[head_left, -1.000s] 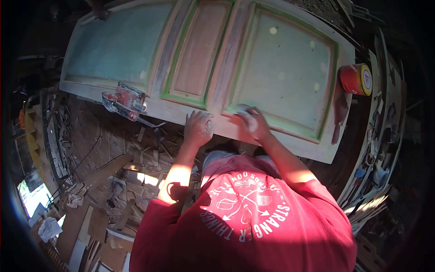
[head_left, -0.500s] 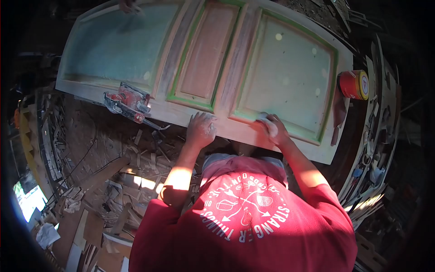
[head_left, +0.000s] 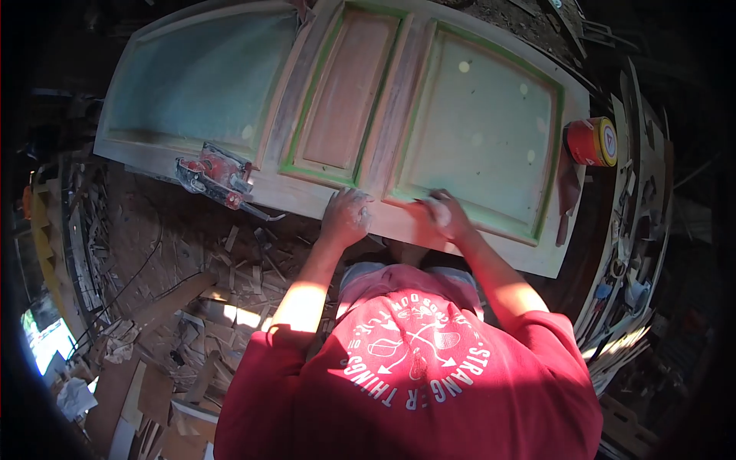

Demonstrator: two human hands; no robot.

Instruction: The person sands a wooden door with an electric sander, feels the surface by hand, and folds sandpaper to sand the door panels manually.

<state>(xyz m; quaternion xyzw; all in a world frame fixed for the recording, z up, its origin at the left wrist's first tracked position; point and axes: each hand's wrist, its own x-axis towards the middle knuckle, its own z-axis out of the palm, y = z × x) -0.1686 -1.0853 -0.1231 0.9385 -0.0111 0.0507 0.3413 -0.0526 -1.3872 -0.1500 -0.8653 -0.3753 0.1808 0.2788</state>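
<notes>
A wide wooden panelled door [head_left: 314, 192] with green-edged recessed panels lies in front of me. My left hand [head_left: 349, 215], dusty over the knuckles, rests on the near edge of the door below the narrow middle panel. Its fingers reach onto the wood and hold nothing that I can see. Close by, my right hand [head_left: 447, 216] is closed and pressed to the lower rail under the right panel. A reddish-brown piece of sandpaper [head_left: 419, 202] seems to stick out from its fingers, blurred and mostly hidden.
A dusty red power tool [head_left: 218, 175] sits on the door's near edge at left. At the right end are a red tin [head_left: 590, 142] with a yellow lid and a brown folded sheet [head_left: 567, 192]. Another person's hand [head_left: 301, 8] shows at the far edge. Wood scraps [head_left: 192, 322] litter the floor.
My right hand has slid left along the lower rail, and my left hand has shifted slightly right. The other person's hand has moved right along the far edge.
</notes>
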